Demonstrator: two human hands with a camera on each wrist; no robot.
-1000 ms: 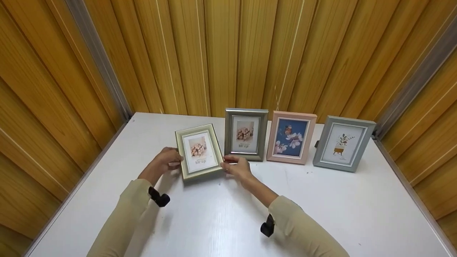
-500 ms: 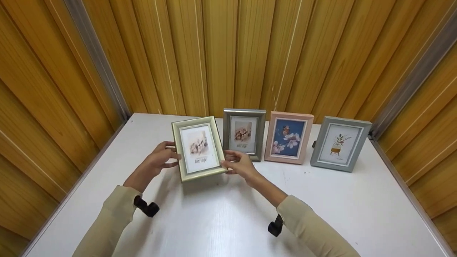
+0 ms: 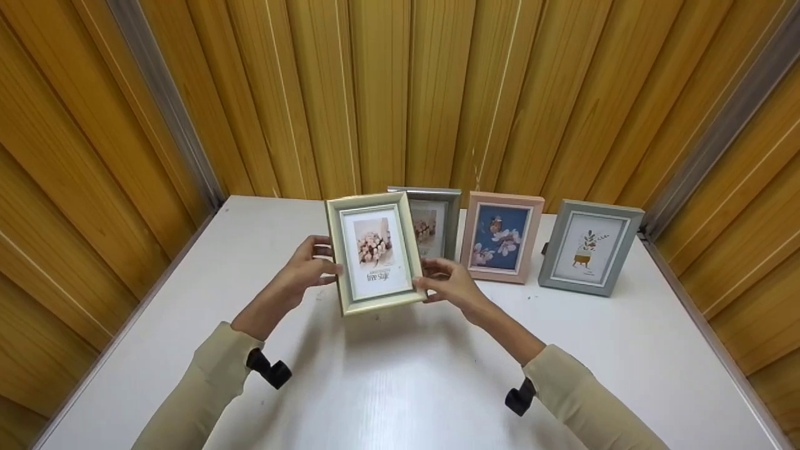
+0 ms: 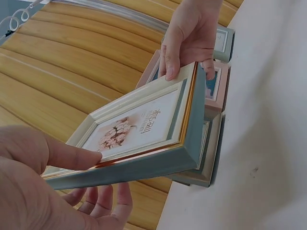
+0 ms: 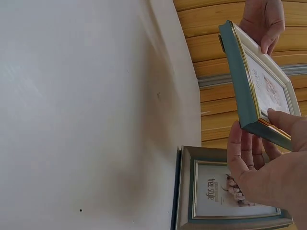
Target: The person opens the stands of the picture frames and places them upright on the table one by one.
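Note:
Between both hands, a cream picture frame [image 3: 378, 303] with a gold edge and a flower print is held up off the table, slightly tilted. The left hand [image 3: 306, 272] grips its left side, thumb on the front and fingers behind. At the lower right side the right hand [image 3: 453, 284] pinches the frame the same way. Blue-green sides of the cream frame [image 4: 144, 165] show in the left wrist view. Right behind it stands a grey-silver picture frame [image 3: 451, 215] with a similar print, partly covered by the cream one.
To the right stand a pink picture frame [image 3: 534, 231] with a blue blossom picture and a grey-green picture frame [image 3: 619, 250] with a plant drawing. All rest on a white table [image 3: 375, 387]. Wood-patterned panels [image 3: 375, 94] enclose the back and sides.
Both hands have raised the cream frame off the table and carried it to the right. It stands more upright now and overlaps the grey-silver frame in the head view.

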